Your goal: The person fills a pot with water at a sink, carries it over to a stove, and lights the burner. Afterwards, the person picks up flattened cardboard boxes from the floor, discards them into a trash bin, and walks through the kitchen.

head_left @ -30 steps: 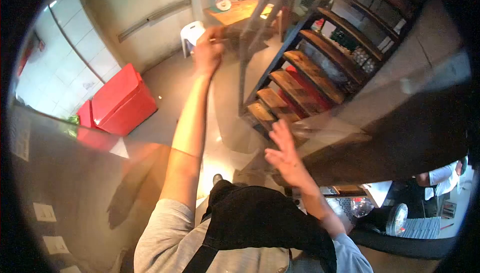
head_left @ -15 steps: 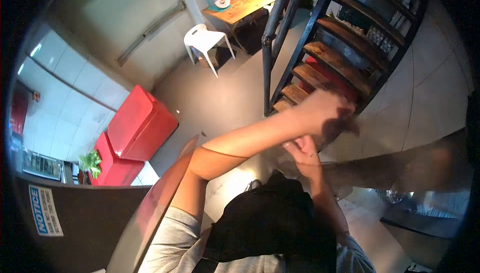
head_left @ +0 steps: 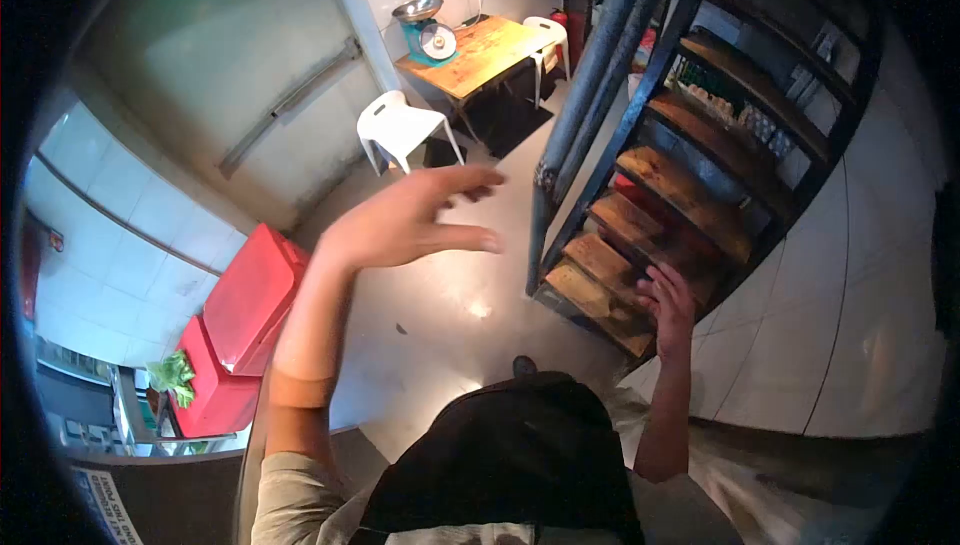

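My left hand (head_left: 405,220) is raised over the floor with thumb and fingers apart, holding nothing. Behind its fingertips lie the grey floor (head_left: 440,310) and a white stool (head_left: 402,125). On the right, my right hand (head_left: 668,303) hovers in front of the lower wooden steps (head_left: 590,290). Its fingers are slightly bent and spread, and I see nothing in them. A black apron (head_left: 500,455) covers my front, and the tip of one dark shoe (head_left: 523,366) shows past it.
Red cooler boxes (head_left: 250,300) stand at left, with green leaves (head_left: 173,377) on one. A dark panel with a notice (head_left: 105,505) is at lower left. Further back, a wooden table (head_left: 485,53) bears a scale (head_left: 430,35). Metal posts (head_left: 590,85) edge the stairs.
My hands, close together before with the left arm crossing over to the right, are now apart. The left hand has swung left and up. My view has moved forward past the dark panels.
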`<action>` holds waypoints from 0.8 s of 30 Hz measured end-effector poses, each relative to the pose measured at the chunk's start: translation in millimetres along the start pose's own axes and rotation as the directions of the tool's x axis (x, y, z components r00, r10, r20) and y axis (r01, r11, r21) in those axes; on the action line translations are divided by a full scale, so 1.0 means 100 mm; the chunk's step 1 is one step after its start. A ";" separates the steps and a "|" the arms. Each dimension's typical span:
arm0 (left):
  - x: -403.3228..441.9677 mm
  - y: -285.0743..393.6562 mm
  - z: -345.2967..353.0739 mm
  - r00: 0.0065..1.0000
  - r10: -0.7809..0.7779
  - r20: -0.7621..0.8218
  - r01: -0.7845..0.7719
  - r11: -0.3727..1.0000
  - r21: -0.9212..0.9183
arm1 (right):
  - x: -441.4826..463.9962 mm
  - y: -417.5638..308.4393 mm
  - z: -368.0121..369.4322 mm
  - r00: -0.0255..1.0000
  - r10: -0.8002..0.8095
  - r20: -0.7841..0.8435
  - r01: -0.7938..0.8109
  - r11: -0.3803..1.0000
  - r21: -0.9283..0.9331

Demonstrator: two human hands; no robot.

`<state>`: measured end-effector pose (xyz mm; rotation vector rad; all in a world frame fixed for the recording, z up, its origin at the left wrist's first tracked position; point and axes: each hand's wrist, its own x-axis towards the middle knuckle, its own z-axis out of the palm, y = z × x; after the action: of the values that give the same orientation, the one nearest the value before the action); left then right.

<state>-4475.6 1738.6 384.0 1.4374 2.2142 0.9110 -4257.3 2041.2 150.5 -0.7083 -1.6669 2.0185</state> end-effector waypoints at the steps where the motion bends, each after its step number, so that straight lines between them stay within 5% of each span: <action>1: -0.08 -0.15 -0.14 0.997 -0.075 -0.027 0.075 0.997 -0.021 | 0.15 -0.21 0.25 0.999 -0.015 0.041 0.015 1.000 -0.017; 5: -0.44 -0.99 -0.46 0.960 -0.248 -0.127 0.217 0.952 -0.216 | 0.79 -0.70 1.05 0.947 -0.257 0.191 0.265 0.964 -0.016; 11: -1.03 -2.69 -0.40 0.866 -0.482 -0.134 0.370 0.797 -0.477 | 1.82 -1.06 1.88 0.819 -0.572 0.047 0.572 0.809 -0.135; 14: -1.08 -3.48 -0.22 0.773 -0.627 -0.097 0.411 0.612 -0.675 | 2.17 -1.14 2.16 0.855 -0.510 -0.094 0.503 0.860 -0.089; 17: -0.97 -4.23 0.08 0.738 -0.669 0.089 0.487 0.437 -0.756 | 2.37 -1.17 2.51 0.828 -0.461 -0.319 0.335 0.864 -0.377; 20: -0.57 -4.42 0.05 0.752 -0.581 0.311 0.614 0.446 -0.651 | 2.42 -1.13 2.71 0.713 -0.515 -0.476 0.229 0.812 -0.536; 24: 0.23 -4.74 -0.02 0.787 -0.265 0.557 0.583 0.616 -0.531 | 2.55 -0.92 2.63 0.561 -0.570 -0.600 0.105 0.768 -0.632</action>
<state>-4808.8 1625.7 64.9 0.6040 1.5150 0.9628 -4620.3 2014.7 250.4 -1.1078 -1.6026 0.7102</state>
